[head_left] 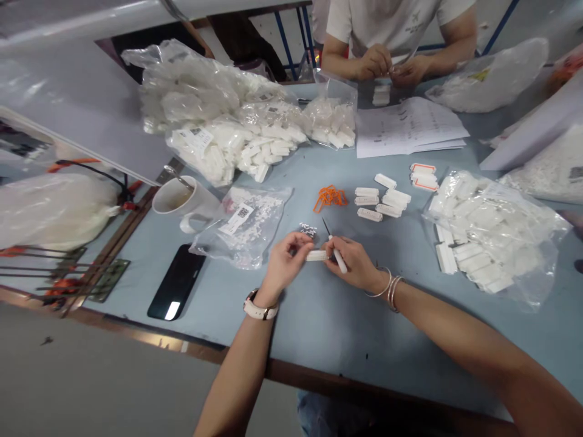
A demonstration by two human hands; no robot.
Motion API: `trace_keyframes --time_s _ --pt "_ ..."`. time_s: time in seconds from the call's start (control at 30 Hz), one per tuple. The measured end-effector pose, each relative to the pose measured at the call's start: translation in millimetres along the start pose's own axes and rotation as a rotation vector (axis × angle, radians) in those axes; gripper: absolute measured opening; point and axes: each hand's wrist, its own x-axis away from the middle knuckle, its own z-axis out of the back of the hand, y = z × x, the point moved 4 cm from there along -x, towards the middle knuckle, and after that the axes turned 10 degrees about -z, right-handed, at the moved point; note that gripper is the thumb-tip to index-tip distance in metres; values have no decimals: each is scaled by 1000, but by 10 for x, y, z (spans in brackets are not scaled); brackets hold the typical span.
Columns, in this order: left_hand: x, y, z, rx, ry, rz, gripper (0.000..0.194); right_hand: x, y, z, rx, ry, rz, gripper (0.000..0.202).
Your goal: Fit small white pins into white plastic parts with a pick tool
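Between my two hands is a small white plastic casing point(316, 255), held level over the blue table. My left hand point(288, 260) pinches its left end. My right hand point(351, 262) is closed at its right end and also grips a white-handled tool point(339, 258) with a thin dark tip pointing away from me. Just beyond my fingers lie tiny white and dark pieces point(308, 229) in a small pile. A heap of orange rings point(330, 198) sits farther back, with several white casings point(370, 200) to its right.
White parts fill a clear bag point(492, 237) at right and larger bags point(237, 121) at the back left. A phone point(177, 282), a mug point(182, 203) and a small-parts bag point(250, 224) lie left. Papers point(405, 128) are near a co-worker's hands point(392, 67).
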Motion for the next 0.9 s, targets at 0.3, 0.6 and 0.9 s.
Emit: trace_keyframes --time_s 0.3,0.6,0.9 --pt "-29 -199 105 -553 49 -200 21 -6 -4 -17 23 6 3 14" --pt "-49 -101 45 -712 0 -249 17 -13 -6 -15 36 4 -6 15" --pt "-19 -131 78 -718 -32 -146 22 -13 1 -11 2 1 -28 15"
